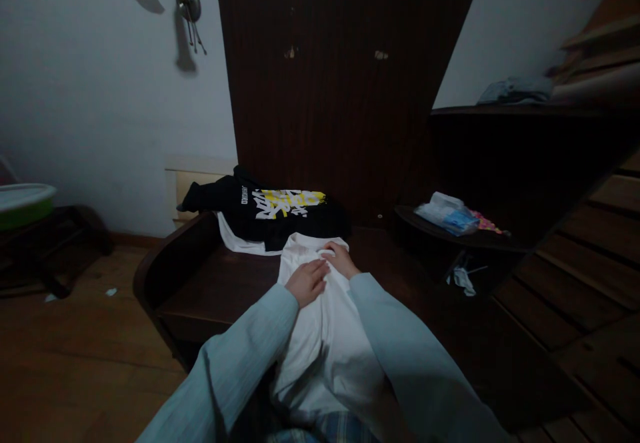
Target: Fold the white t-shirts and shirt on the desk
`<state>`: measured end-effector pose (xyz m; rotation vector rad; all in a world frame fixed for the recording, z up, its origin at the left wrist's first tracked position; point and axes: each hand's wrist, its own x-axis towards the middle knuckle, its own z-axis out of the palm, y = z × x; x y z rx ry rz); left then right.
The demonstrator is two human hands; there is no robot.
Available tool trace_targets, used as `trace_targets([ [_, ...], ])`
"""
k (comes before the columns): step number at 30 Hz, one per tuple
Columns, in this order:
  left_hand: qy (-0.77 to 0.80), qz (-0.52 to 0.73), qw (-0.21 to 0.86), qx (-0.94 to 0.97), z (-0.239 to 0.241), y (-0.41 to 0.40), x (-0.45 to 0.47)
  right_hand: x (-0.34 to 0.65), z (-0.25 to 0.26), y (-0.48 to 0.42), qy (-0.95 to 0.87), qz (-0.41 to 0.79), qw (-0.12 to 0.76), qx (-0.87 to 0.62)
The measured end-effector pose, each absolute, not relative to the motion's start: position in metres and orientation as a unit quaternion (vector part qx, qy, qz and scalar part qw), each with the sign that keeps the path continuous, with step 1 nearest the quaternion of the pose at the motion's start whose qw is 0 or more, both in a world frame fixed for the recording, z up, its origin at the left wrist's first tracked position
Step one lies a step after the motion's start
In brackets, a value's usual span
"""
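Observation:
A white garment [325, 336], perhaps a shirt, is spread from the dark wooden bench towards my lap, with its upper edge lying on the bench and loose folds down its length. My left hand [307, 283] lies over its upper part, fingers stretched out on the cloth. Close beside it, my right hand [341, 260] has its fingers bent at the cloth just below the upper edge, pinching a fold. Behind the white garment lies a black garment [295, 210] with yellow and white lettering and a white lower edge.
The dark bench [210, 296] has a curved armrest at left. A tall dark wooden panel [330, 96] stands behind it. To the right, a low shelf [450, 233] holds plastic packets [447, 213]; folded cloth [517, 90] lies on the upper shelf. A green basin [25, 210] stands far left.

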<state>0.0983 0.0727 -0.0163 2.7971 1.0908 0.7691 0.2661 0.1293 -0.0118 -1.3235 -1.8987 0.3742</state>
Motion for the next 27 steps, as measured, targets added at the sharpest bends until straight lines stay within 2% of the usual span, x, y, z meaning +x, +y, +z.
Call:
trace_targets([
  [4, 0.357, 0.232, 0.050, 0.904, -0.024, 0.073, 0.099, 0.271, -0.008, 0.127, -0.737, 0.123, 0.386, -0.541],
  [10, 0.397, 0.271, 0.013, 0.877, -0.013, 0.073, 0.098, 0.259, 0.003, 0.132, -0.764, 0.089, 0.295, -0.567],
  [15, 0.428, 0.294, -0.041, 0.854, 0.012, 0.101, 0.081, 0.249, -0.006, 0.131, -0.770, 0.110, 0.328, -0.537],
  [22, 0.462, 0.129, -0.063, 0.875, 0.040, 0.151, 0.052, 0.250, -0.010, 0.124, -0.770, 0.094, 0.335, -0.535],
  [27, 0.495, 0.145, -0.113, 0.849, 0.046, 0.146, 0.065, 0.249, -0.005, 0.120, -0.779, 0.069, 0.326, -0.532],
])
